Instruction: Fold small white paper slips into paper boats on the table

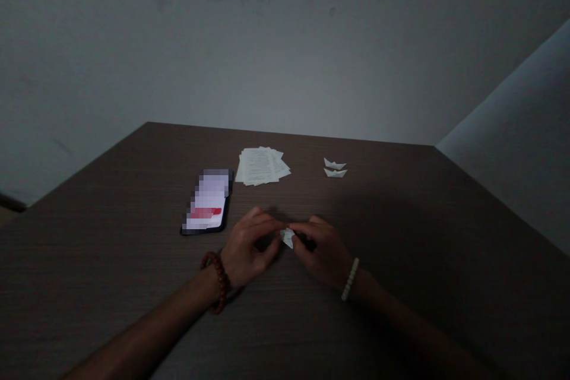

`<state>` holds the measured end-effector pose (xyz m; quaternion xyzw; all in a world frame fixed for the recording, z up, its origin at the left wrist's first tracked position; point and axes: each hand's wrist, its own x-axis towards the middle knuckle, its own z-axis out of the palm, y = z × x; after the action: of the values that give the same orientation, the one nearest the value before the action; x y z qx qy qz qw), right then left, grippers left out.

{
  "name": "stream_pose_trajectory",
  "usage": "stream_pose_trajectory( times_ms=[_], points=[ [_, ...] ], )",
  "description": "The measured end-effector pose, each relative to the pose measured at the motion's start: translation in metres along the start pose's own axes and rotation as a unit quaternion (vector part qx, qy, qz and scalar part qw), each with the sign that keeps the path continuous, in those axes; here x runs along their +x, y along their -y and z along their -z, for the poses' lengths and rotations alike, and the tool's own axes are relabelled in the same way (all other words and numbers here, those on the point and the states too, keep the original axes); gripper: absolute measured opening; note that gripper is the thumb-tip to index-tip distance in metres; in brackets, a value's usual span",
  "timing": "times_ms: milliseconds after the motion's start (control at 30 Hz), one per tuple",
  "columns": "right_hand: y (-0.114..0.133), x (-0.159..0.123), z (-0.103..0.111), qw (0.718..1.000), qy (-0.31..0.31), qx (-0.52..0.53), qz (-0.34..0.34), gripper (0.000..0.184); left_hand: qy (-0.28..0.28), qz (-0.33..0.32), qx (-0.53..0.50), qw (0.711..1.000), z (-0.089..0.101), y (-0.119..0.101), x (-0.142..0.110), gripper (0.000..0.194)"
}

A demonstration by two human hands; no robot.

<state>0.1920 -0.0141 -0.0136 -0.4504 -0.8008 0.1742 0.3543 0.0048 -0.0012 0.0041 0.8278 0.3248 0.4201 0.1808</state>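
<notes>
Both my hands meet low over the dark wooden table (111, 285). Between their fingertips sits a small folded piece of white paper (287, 237). My left hand (247, 248), with a brown bead bracelet at the wrist, pinches the paper from the left. My right hand (321, 249), wearing a white bead bracelet, pinches it from the right. Most of the paper is hidden by my fingers.
A stack of printed paper sheets (262, 165) lies farther back at the centre. Two small folded paper boats (335, 168) sit to its right. A phone (207, 202) with a lit screen lies to the left. Pale walls stand behind the table.
</notes>
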Motion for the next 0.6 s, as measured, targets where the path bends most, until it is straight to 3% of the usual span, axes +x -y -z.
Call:
stream_pose_trajectory(
  times_ms=[600],
  points=[
    [0.0007, 0.0020, 0.0006, 0.999, 0.008, -0.037, 0.031, 0.019, -0.003, -0.015, 0.025, 1.000, -0.0015, 0.0023, -0.0016, 0.019]
  ],
)
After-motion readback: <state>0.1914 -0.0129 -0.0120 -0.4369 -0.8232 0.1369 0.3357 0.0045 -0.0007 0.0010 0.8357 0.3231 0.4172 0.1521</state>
